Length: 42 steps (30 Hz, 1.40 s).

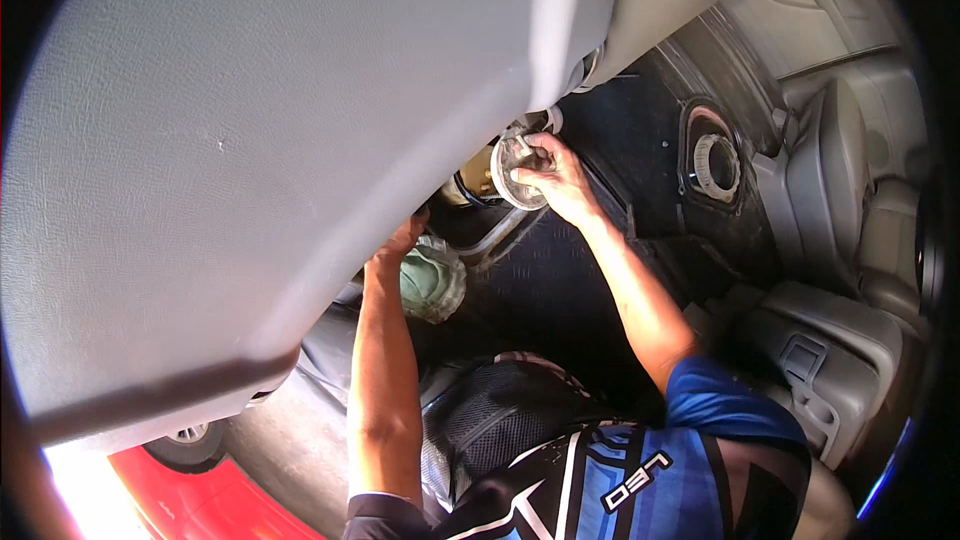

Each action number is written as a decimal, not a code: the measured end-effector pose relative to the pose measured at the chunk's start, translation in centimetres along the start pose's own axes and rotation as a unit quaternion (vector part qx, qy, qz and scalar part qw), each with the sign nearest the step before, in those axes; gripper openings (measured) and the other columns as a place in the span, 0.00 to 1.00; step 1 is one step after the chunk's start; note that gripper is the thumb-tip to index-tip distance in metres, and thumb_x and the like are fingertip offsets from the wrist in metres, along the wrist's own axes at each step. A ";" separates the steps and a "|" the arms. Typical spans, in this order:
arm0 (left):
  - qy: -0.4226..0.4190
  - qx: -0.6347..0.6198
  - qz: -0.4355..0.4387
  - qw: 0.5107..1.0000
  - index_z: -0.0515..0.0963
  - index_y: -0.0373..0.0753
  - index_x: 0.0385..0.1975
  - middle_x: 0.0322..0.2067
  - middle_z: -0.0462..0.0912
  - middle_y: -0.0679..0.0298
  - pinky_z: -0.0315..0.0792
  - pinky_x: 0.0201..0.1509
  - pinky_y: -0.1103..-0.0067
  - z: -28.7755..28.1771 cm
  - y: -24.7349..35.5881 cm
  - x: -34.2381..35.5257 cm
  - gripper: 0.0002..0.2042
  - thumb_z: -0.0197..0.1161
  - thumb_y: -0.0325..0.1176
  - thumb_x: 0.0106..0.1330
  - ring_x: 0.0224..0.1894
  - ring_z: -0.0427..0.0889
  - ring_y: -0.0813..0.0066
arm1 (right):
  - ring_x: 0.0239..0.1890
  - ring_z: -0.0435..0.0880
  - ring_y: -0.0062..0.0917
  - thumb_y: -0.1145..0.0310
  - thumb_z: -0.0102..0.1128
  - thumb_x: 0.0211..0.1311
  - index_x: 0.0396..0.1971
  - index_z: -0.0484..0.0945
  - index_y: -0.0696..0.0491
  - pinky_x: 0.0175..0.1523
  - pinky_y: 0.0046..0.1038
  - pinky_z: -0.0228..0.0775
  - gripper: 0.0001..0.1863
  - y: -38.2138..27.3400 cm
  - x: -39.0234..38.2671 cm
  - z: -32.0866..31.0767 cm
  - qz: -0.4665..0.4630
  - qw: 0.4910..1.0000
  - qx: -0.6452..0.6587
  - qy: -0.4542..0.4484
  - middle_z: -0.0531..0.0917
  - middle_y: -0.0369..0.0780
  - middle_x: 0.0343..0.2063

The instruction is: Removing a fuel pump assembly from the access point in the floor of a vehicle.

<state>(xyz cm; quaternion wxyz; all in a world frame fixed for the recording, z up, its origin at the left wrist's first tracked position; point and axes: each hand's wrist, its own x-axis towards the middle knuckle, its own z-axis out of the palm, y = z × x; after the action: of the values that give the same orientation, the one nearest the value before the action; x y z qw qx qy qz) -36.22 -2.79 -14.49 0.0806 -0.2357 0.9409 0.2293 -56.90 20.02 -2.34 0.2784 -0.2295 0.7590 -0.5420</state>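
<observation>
My right hand [562, 184] grips a round, dirty, pale-rimmed fuel pump cover [510, 168], thumb across its face and fingers at its far edge. Right behind the cover sits a yellowish amber part [476, 176], partly hidden by the big grey panel. At that panel's lower edge is my left hand [402, 238]; its fingers are out of sight behind the edge, so what they hold does not show. Close to the left wrist lies a pale green bundle [430, 280] in clear plastic.
A large grey textured panel [270, 140] fills the left and top. In the dark floor at right is a round opening with a white threaded ring [716, 166]. Grey seats [840, 340] stand at the far right. Outside at lower left, a red car [210, 500] shows.
</observation>
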 end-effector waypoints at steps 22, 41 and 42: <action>0.173 0.175 0.071 0.967 0.72 0.41 0.61 0.56 0.77 0.47 0.68 0.63 0.56 1.7 -0.3 0.7 0.29 0.67 0.44 0.61 0.58 0.75 0.43 | 0.45 0.77 0.20 0.75 0.73 0.54 0.53 0.74 0.55 0.50 0.23 0.75 0.25 -0.4 1.7 -3.3 0.005 0.990 -0.003 -0.142 0.78 0.36 0.44; 0.136 0.075 0.029 0.987 0.81 0.43 0.45 0.41 0.83 0.54 0.76 0.46 0.56 -3.1 2.8 -0.5 0.18 0.65 0.45 0.60 0.41 0.82 0.50 | 0.39 0.63 0.16 0.79 0.67 0.50 0.47 0.73 0.47 0.45 0.21 0.64 0.23 0.8 3.0 -5.9 0.020 0.980 -0.047 -0.194 0.69 0.26 0.38; 0.144 0.077 0.031 0.986 0.81 0.43 0.45 0.40 0.83 0.55 0.76 0.45 0.56 -3.1 2.8 -0.6 0.17 0.65 0.45 0.60 0.41 0.82 0.50 | 0.39 0.64 0.16 0.79 0.68 0.51 0.47 0.73 0.47 0.45 0.21 0.65 0.23 0.8 2.9 -5.9 0.012 0.980 -0.056 -0.191 0.69 0.27 0.38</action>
<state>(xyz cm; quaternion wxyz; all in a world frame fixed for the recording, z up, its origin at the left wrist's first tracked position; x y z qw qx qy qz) -37.21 -1.82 -10.47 -0.0454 -0.2299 0.9644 0.1222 -63.00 22.46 -2.09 0.4115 -0.3354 0.7235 -0.4413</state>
